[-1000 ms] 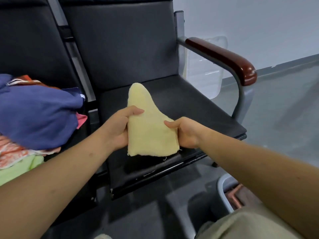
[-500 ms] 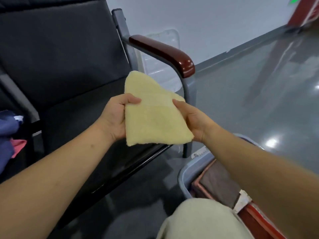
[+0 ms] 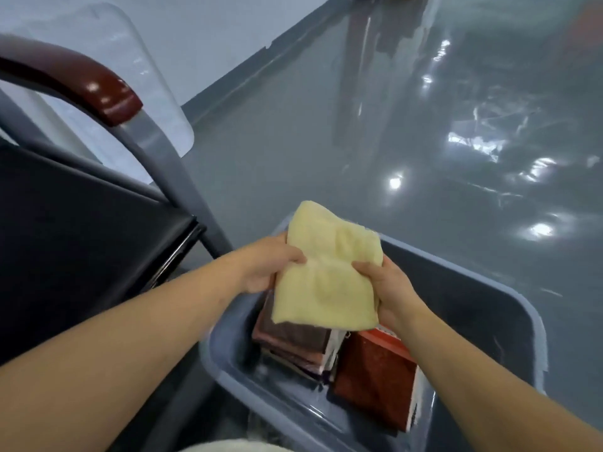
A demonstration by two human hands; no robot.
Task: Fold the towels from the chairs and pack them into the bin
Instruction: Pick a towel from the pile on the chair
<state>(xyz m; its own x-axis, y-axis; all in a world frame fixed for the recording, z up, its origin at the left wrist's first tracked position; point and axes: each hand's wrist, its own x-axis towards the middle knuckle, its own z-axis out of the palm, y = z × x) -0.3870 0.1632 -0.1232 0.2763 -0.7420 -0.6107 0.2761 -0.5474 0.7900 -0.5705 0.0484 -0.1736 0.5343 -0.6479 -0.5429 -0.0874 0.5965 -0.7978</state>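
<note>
While gripping the folded yellow towel [image 3: 326, 285] above the bin [image 3: 473, 321], left hand [image 3: 266, 270] and right hand [image 3: 383, 288] fingers curled round its edges: could unfold on uneven release, landing crooked on stacked towels [image 3: 293, 337].

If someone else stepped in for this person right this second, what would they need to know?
Left hand: grips the left edge of the folded yellow towel.
Right hand: grips its right edge.
Yellow towel: held in the air over the grey bin.
Bin: on the floor beside the black chair; it holds a brown folded stack and a red folded towel side by side.
Done: yellow towel folded, some towels packed.
Left: lower the yellow towel into the bin, probably onto the brown stack. Whether more towels wait on the chairs is out of view.
</note>
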